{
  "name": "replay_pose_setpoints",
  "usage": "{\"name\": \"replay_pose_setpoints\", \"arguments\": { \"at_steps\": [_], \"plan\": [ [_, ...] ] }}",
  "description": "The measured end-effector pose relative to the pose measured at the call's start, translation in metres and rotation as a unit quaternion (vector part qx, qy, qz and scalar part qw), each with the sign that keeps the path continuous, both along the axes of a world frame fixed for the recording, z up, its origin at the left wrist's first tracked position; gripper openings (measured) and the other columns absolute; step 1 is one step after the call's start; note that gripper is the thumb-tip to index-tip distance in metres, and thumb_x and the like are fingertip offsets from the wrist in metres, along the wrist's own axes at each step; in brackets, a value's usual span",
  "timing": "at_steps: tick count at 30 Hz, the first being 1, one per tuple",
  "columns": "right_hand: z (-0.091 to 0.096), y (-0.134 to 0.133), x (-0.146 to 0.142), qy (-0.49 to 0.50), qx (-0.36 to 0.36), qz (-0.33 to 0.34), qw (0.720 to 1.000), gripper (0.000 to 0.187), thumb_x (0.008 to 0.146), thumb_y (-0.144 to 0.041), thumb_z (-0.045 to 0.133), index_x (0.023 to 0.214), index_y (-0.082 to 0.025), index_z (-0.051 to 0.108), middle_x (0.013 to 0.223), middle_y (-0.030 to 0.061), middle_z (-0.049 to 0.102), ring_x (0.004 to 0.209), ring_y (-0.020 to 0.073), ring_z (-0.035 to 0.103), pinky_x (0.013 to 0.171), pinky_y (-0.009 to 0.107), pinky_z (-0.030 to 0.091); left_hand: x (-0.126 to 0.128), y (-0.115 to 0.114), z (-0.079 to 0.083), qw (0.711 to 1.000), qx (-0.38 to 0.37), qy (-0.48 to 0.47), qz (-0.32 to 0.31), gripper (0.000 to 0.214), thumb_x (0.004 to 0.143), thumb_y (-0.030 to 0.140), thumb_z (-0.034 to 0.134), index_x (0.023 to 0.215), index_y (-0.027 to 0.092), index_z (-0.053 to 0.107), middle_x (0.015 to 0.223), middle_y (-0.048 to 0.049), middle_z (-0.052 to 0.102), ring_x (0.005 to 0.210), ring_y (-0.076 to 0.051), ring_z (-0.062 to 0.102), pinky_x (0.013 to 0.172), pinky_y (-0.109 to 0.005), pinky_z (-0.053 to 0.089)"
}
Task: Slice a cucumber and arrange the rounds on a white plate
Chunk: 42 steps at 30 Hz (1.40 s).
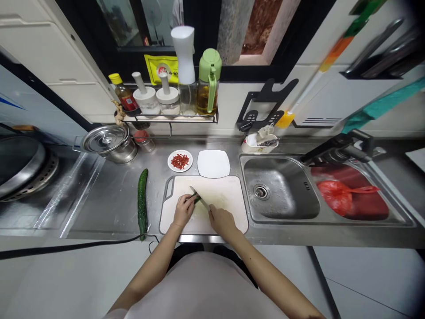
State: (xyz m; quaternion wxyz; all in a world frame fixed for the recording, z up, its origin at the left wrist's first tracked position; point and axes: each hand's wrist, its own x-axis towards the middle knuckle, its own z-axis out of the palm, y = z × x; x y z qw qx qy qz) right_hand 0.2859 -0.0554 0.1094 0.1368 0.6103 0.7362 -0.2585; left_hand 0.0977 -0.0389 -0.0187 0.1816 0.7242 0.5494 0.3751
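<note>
One steel counter spread beneath my left fingers and right fingers, with the cutting board lying directly under both. A pale, damp-looking patch showed ahead of my right fingers; if the surface was slick, I judged, whatever I pressed there could skate.

Well to the left of my left fingers lay a whole cucumber, its near end reaching the counter's front edge beside a black cord. A careless left forearm, or a tug on that cord, might have rolled it to the floor.

Beyond my fingers, at the board's far edge, sat a white plate, and left of it a small dish of red bits. An overlong push of the knife could have nudged the dish and spilled them.

My right fingers were closed around the knife's handle, the blade slanting away toward the far left. My left fingers were pinched nearly together on a dark green piece, right beside the blade. That was the worst risk: a slip, with fingertips uncurled, meant a cut.
</note>
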Motion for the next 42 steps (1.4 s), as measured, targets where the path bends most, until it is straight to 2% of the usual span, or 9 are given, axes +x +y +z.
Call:
{"name": "replay_pose_setpoints", "arguments": {
  "at_steps": [11, 21, 29, 42],
  "plan": [
    [0.003, 0.000, -0.007, -0.020, -0.013, 0.016, 1.000, 0.033, 0.099, -0.024, 0.028, 0.119, -0.016, 0.052, 0.092, 0.0153, 0.070, 0.089, 0.0261, 0.068, 0.073, 0.034, 0.047, 0.002, 0.000, 0.000, 1.000, 0.008, 0.010, 0.001, 0.030, 0.092, 0.021, 0.047, 0.115, 0.025, 0.065, 0.111, -0.0088, 0.059, 0.105, -0.020, 0.055, 0.093, -0.039, 0.049],
    [-0.001, -0.005, -0.013, -0.035, -0.018, 0.034, 0.999, 0.034, 0.092, -0.009, 0.033, 0.120, -0.015, 0.051, 0.091, 0.0147, 0.070, 0.091, 0.0253, 0.069, 0.071, 0.031, 0.049, 0.000, -0.001, 0.000, 0.999, 0.004, 0.035, -0.023, 0.030, 0.092, 0.020, 0.045, 0.114, 0.023, 0.064, 0.114, -0.0106, 0.059, 0.108, -0.022, 0.053, 0.094, -0.041, 0.048],
    [0.000, -0.005, -0.011, -0.039, -0.019, 0.041, 0.998, 0.036, 0.092, -0.009, 0.035, 0.124, -0.016, 0.050, 0.091, 0.0143, 0.071, 0.090, 0.0252, 0.070, 0.072, 0.031, 0.051, 0.000, -0.002, 0.002, 0.998, 0.007, 0.046, -0.029, 0.029, 0.091, 0.018, 0.044, 0.111, 0.023, 0.065, 0.112, -0.0105, 0.060, 0.107, -0.022, 0.054, 0.093, -0.041, 0.048],
    [0.001, -0.002, -0.009, -0.016, -0.023, 0.041, 0.999, 0.034, 0.092, -0.008, 0.033, 0.119, -0.015, 0.053, 0.091, 0.0145, 0.070, 0.092, 0.0254, 0.069, 0.073, 0.032, 0.051, -0.001, -0.001, -0.002, 0.999, 0.003, 0.037, -0.026, 0.028, 0.092, 0.019, 0.044, 0.109, 0.023, 0.066, 0.112, -0.0100, 0.061, 0.108, -0.022, 0.054, 0.095, -0.040, 0.047]
  ]
}}
